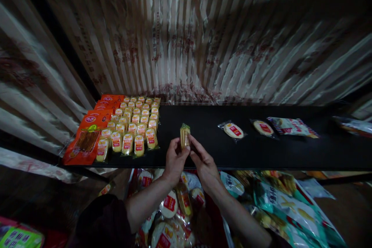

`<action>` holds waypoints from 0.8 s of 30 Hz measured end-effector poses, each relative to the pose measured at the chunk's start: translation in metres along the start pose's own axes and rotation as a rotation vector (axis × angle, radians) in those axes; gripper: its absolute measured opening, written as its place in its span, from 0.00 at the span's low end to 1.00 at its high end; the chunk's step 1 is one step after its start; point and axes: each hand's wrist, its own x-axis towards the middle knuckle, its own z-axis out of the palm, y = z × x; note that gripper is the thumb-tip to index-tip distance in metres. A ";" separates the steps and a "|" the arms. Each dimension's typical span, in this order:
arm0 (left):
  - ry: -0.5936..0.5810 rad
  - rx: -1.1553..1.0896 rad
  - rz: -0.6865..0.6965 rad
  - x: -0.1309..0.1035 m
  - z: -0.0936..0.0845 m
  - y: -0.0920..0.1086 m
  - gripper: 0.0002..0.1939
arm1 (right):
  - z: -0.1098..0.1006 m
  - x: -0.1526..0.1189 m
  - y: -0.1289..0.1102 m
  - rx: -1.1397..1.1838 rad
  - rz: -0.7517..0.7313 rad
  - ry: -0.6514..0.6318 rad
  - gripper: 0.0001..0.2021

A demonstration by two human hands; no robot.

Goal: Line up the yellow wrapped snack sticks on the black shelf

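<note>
A small wrapped snack (185, 135) stands upright between my two hands, above the front part of the black shelf (200, 120). My left hand (176, 161) grips its lower left side with thumb and fingers. From the right, my right hand (205, 162) holds the same pack with its fingertips. To the left, several rows of similar yellow packs (128, 143) stand on the shelf, next to overlapping orange snack bags (87, 137) at its left end.
Round wrapped cakes (233, 130), a striped bag (292, 127) and another pack (356, 126) lie along the shelf's right. Below are a box of round cakes (170, 204) and teal bags (290, 205). Pleated printed sheeting (186, 46) hangs behind.
</note>
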 end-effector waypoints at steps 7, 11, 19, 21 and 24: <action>-0.047 -0.425 -0.239 0.005 -0.005 0.009 0.12 | -0.004 0.003 0.002 0.015 0.005 0.035 0.20; -0.072 -0.464 -0.270 0.005 -0.004 0.012 0.12 | -0.006 0.005 0.002 -0.030 -0.004 0.033 0.19; -0.078 -0.540 -0.319 0.010 -0.006 0.013 0.10 | -0.010 0.008 0.006 -0.156 -0.117 0.040 0.19; -0.081 -0.546 -0.327 0.010 -0.007 0.013 0.10 | -0.011 0.008 0.006 -0.217 -0.168 0.024 0.18; -0.087 -0.542 -0.323 0.011 -0.007 0.011 0.10 | -0.012 0.008 0.004 -0.317 -0.213 -0.012 0.18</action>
